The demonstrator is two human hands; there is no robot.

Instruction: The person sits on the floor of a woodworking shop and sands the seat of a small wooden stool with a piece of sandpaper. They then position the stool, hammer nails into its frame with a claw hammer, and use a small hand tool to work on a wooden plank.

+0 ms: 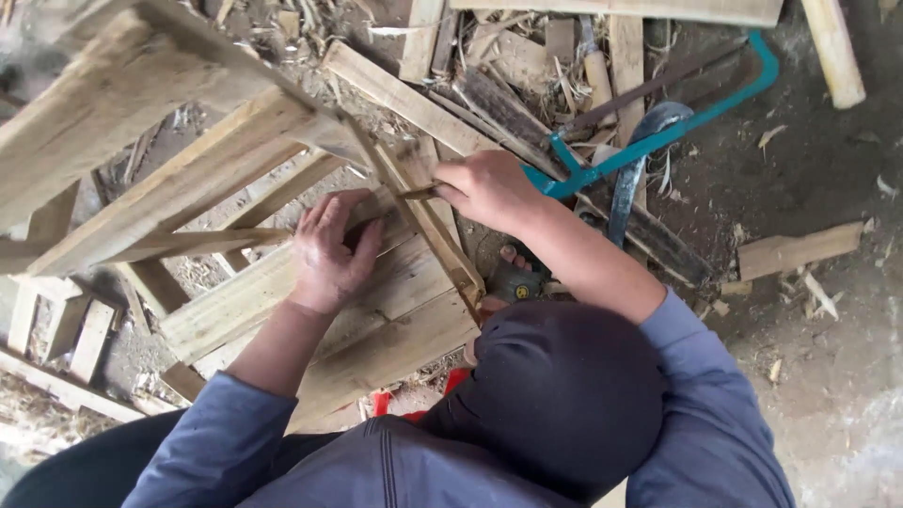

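Observation:
My left hand (pixel 329 249) lies flat, fingers apart, on the pale planks of a rough wooden frame (pixel 235 150) that stands tilted before me. My right hand (pixel 489 188) is closed on a thin pencil-like stick (pixel 417 194). The stick's tip touches a narrow diagonal slat (pixel 428 221) of the frame, just right of my left fingertips. Both forearms are bare below rolled blue sleeves. A dark head covering (pixel 555 395) fills the lower middle and hides the frame's near edge.
A teal bow saw (pixel 658 136) and a curved dark blade (pixel 628 183) lie on the dirt floor behind my right hand. A small tape measure (pixel 515 282) sits under my right forearm. Plank offcuts (pixel 800 249), shavings and a round pale pole (pixel 832 52) are scattered around.

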